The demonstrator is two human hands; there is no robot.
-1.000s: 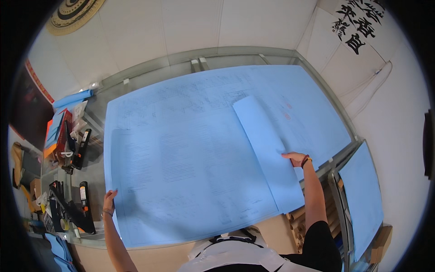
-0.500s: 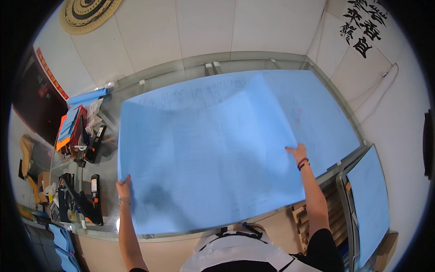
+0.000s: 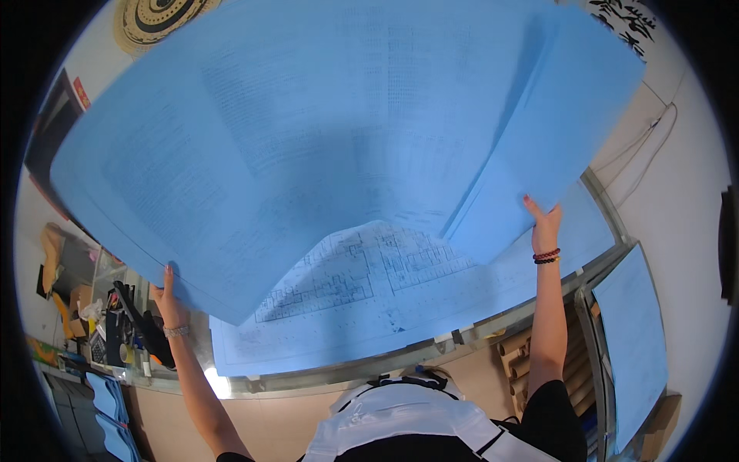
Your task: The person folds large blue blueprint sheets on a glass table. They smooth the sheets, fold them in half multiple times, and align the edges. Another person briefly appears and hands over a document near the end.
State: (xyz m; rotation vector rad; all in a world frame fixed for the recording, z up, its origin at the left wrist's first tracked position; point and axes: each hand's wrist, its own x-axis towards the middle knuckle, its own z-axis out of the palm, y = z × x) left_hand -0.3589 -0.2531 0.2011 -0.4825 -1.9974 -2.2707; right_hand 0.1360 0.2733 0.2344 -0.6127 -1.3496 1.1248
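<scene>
Blue sheet (image 3: 331, 115) raised, bowed above table (image 3: 603, 204), right end folded over; left hand (image 3: 168, 300), right hand (image 3: 545, 229) each pinching near edge. Lower drawing (image 3: 346, 269) now exposed along table's front edge, sheets partly separated.

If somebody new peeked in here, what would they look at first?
Probably the huge, curved blue paper sheet filling the upper middle, held up near its lower corners in the left hand's grip and right hand's grip. Next might come the blue paper with a dark line drawing underneath, then the round tan disc with dark rings at upper left.
</scene>
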